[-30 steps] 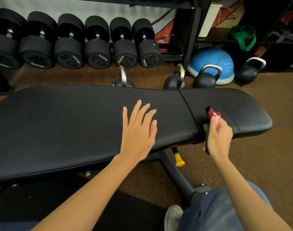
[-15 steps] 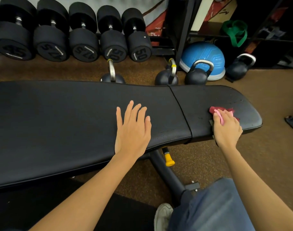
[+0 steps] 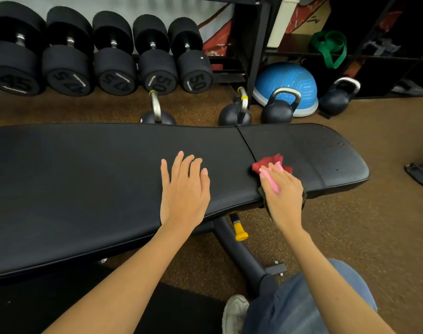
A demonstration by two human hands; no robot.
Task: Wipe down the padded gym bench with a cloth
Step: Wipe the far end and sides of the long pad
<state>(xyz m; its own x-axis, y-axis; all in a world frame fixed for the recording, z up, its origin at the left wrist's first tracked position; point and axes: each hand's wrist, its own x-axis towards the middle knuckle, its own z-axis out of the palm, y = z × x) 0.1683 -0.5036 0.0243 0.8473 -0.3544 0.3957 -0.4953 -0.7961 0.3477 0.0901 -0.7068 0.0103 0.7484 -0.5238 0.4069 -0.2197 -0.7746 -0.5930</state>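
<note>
On the seat pad of a black gym counter [image 3: 109,184], just right of the seam that splits it from the long back pad, a person's right hand [image 3: 281,189] presses a red cloth [image 3: 270,163] flat against the vinyl. A second ago that hand gripped the bunched cloth at the counter's near edge, by the seam; half a second ago it lay farther out toward the rounded right end. It has since swept back leftward, so the cloth now sits touching the seam line. Right fingers [image 3: 272,175] lie extended over the cloth, pinning it under them and the palm rather than pinching it; a pink strip shows along them, though what it is cannot be told. Left hand [image 3: 184,189] stays spread flat on the back pad, fingers released and holding nothing, seemingly bracing the body. Droplets and faint wet marks dot the seat pad's far right part, suggesting that end has been passed over or sprayed. Judging by this, wiping has only begun: the seat pad is under way, and the long back pad to the left looks dry and untouched. Dumbbells [image 3: 109,59] line a rack behind, kettlebells [image 3: 278,107] stand on the floor beyond the counter.
</note>
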